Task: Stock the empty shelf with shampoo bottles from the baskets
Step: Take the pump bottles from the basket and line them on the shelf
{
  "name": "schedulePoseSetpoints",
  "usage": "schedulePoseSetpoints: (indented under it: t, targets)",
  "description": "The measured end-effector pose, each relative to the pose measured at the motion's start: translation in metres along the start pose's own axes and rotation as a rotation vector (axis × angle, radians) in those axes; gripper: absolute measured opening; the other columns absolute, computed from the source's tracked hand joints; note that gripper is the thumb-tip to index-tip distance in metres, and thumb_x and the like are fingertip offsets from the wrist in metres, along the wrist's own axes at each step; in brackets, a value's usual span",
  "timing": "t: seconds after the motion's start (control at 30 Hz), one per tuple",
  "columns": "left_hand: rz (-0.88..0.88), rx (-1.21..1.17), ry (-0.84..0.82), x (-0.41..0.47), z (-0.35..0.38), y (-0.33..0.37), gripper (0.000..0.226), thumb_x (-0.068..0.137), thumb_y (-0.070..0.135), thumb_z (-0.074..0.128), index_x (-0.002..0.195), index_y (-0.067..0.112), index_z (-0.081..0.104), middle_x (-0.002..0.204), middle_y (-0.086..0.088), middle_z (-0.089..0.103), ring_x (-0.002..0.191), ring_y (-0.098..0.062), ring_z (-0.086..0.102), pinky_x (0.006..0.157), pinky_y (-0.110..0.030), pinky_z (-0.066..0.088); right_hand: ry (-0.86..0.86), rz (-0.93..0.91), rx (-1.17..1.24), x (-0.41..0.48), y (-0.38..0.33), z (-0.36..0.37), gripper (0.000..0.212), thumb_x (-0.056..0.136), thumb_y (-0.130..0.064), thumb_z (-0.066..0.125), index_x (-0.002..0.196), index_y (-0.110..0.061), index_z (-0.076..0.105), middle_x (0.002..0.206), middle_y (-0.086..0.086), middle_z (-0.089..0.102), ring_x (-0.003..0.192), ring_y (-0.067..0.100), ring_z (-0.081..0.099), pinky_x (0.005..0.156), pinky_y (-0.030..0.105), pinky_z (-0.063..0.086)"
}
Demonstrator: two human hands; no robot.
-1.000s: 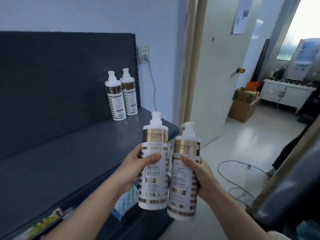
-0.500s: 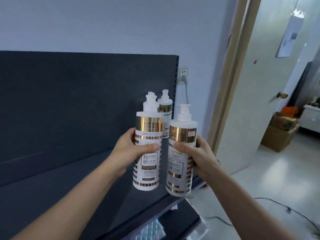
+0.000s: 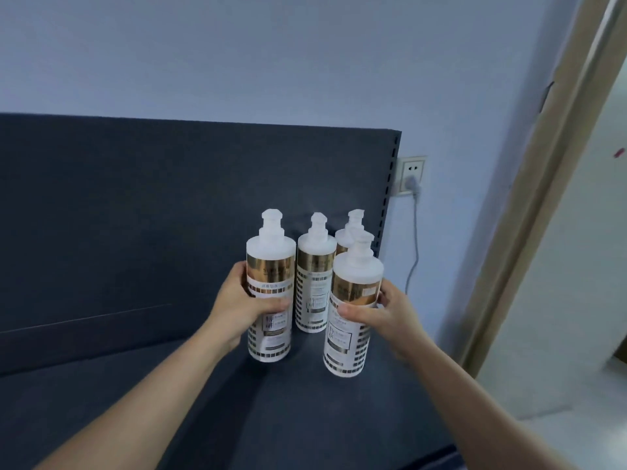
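Two stocked bottles (image 3: pixel 314 286) stand far right on the shelf (image 3: pixel 135 401), the left hand (image 3: pixel 249 310) grips a third bottle (image 3: pixel 270 266), the right hand (image 3: pixel 383 313) grips a fourth bottle (image 3: pixel 353 344), and most of the shelf looks unfilled.

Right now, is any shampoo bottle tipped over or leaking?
Nothing stands out. The left bottle in the left hand, the right bottle in the right hand and both back bottles are upright; no spill shows.

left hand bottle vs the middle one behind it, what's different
The left-hand bottle is gripped by the left hand; the middle bottle is untouched. The left-hand bottle is nearer the shelf front; the middle bottle stands by the back panel. Both are upright white pump bottles with gold bands.
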State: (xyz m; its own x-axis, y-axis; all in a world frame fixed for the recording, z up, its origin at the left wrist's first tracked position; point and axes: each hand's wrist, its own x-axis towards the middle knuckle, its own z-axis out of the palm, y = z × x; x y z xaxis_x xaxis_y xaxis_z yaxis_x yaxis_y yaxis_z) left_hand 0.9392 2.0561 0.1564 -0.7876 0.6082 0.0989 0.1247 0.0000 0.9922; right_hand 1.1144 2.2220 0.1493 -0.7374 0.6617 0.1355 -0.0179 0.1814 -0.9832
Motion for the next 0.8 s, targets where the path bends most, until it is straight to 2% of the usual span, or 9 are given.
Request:
schedulePoseSetpoints:
  t: [0.17,0.23,0.37,0.53,0.63,0.7,0.8]
  targets:
    - [-0.012,0.012,0.067,0.024,0.013,-0.011,0.071,0.060,-0.009,0.084,0.117,0.017,0.050,0.101,0.001,0.068,0.092,-0.011,0.064,0.070,-0.024,0.049,0.020,0.022,-0.045,0.033,0.015,-0.009,0.051,0.064,-0.006,0.090,0.105,-0.018,0.063,0.092,-0.007,0.075,0.082,0.001,0.071,0.069,0.020,0.052]
    - [-0.021,0.020,0.077,0.031,0.017,-0.016,0.071,0.060,-0.009,0.084,0.116,0.018,0.050,0.101,0.001,0.068,0.092,-0.010,0.064,0.070,-0.024,0.049,0.030,0.031,-0.038,0.043,0.024,-0.012,0.054,0.063,-0.006,0.090,0.108,-0.017,0.062,0.097,-0.005,0.075,0.086,0.003,0.071,0.070,0.021,0.052]
    - [-0.033,0.023,0.092,0.043,0.022,-0.027,0.072,0.059,-0.008,0.085,0.117,0.019,0.051,0.102,-0.001,0.069,0.095,-0.014,0.065,0.075,-0.028,0.051,0.031,0.034,-0.018,0.058,0.031,-0.017,0.058,0.064,-0.005,0.089,0.113,-0.013,0.060,0.103,-0.001,0.073,0.094,0.011,0.070,0.071,0.022,0.052]
    - [-0.019,0.032,0.103,0.052,0.025,-0.037,0.074,0.059,-0.008,0.085,0.119,0.018,0.051,0.105,-0.001,0.069,0.098,-0.016,0.066,0.085,-0.037,0.054,-0.019,0.004,-0.032,0.065,0.039,-0.024,0.059,0.067,-0.004,0.088,0.117,-0.014,0.059,0.106,0.000,0.074,0.096,0.013,0.071,0.083,0.032,0.056]
    - [-0.016,0.038,0.094,0.051,0.027,-0.041,0.072,0.060,-0.007,0.085,0.118,0.021,0.052,0.105,0.001,0.068,0.099,-0.015,0.066,0.089,-0.041,0.054,-0.017,-0.037,-0.024,0.065,0.041,-0.023,0.060,0.070,-0.001,0.085,0.119,-0.018,0.055,0.105,-0.001,0.073,0.093,0.008,0.071,0.075,0.024,0.056]
    - [-0.010,0.066,0.090,0.052,0.026,-0.042,0.072,0.060,-0.003,0.087,0.117,0.025,0.052,0.108,0.002,0.067,0.101,-0.014,0.065,0.091,-0.042,0.053,-0.008,-0.074,-0.028,0.064,0.041,-0.020,0.063,0.066,-0.005,0.086,0.116,-0.023,0.052,0.105,-0.003,0.071,0.092,0.005,0.070,0.070,0.019,0.056]
    - [0.042,0.204,0.098,0.050,0.024,-0.040,0.067,0.060,0.011,0.090,0.108,0.040,0.052,0.113,0.008,0.055,0.103,-0.004,0.055,0.090,-0.032,0.048,0.017,-0.108,-0.064,0.062,0.042,-0.015,0.060,0.059,-0.019,0.077,0.111,-0.032,0.049,0.104,-0.006,0.067,0.092,0.003,0.068,0.067,0.015,0.054]
